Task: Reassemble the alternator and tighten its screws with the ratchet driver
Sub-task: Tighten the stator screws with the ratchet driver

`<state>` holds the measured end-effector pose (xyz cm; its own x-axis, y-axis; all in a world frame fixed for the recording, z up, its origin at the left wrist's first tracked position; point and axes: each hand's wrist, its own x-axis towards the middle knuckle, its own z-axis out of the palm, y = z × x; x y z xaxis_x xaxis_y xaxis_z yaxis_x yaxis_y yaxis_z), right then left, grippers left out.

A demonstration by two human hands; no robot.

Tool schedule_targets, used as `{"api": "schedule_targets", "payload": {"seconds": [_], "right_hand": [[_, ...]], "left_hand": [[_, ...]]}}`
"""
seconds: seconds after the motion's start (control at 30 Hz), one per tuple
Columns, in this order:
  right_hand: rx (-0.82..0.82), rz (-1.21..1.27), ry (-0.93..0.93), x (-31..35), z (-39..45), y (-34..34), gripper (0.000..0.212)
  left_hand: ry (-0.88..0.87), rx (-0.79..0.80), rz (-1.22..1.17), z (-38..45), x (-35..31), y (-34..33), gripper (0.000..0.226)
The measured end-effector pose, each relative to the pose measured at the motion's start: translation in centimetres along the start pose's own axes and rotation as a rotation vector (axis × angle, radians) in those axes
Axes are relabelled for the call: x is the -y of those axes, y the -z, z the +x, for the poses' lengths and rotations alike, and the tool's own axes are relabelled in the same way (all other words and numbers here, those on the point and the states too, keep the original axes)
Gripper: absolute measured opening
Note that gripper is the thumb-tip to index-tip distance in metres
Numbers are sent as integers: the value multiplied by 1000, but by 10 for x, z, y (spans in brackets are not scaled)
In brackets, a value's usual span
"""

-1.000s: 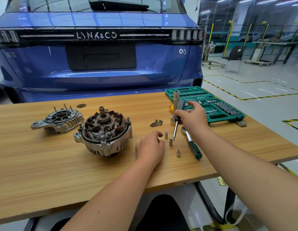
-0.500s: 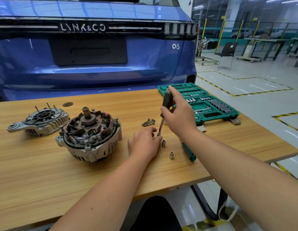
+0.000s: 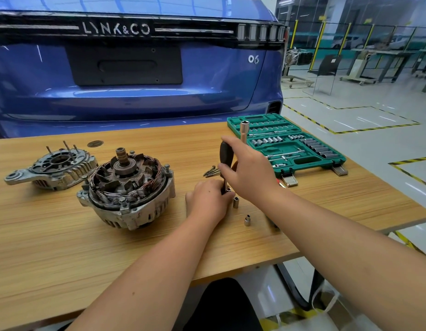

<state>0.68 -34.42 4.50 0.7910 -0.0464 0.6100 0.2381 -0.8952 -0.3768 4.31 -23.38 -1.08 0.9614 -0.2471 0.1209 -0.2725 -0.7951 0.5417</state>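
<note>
Your right hand point(image 3: 249, 172) grips the driver point(image 3: 224, 155) by its black handle while your left hand point(image 3: 208, 201) pinches a small socket point(image 3: 228, 189) at its tip, fingers curled. If misaligned, the socket may slip and roll off the table point(image 3: 350, 201). The open alternator point(image 3: 126, 187) sits just left, its cover point(image 3: 52, 169) apart and the screws point(image 3: 210, 172) loose.

Bare table point(image 3: 64, 247) lies before the alternator point(image 3: 126, 189); loose sockets point(image 3: 247, 220) and screws point(image 3: 211, 171) crowd its right.

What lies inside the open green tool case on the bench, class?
The green tool case holds rows of metal sockets and slim bars in moulded slots, and some slots are bare. The right hand covers its near-left corner, so nothing there can be seen.
</note>
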Motion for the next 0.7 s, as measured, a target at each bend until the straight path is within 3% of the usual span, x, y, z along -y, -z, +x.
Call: {"api": "schedule_targets", "payload": {"seconds": [0.23,0.47,0.7], "right_hand": [[-140,113,0,7,6,11,60],[35,7,-19,4,-4,8,62],[-87,190,-22,8,6,19,60]], "left_hand": [[5,5,-17,-1,0,3,20],[-16,-1,17,-3,-1,3,21],[2,-5,-8,-2,3,1,21]]}}
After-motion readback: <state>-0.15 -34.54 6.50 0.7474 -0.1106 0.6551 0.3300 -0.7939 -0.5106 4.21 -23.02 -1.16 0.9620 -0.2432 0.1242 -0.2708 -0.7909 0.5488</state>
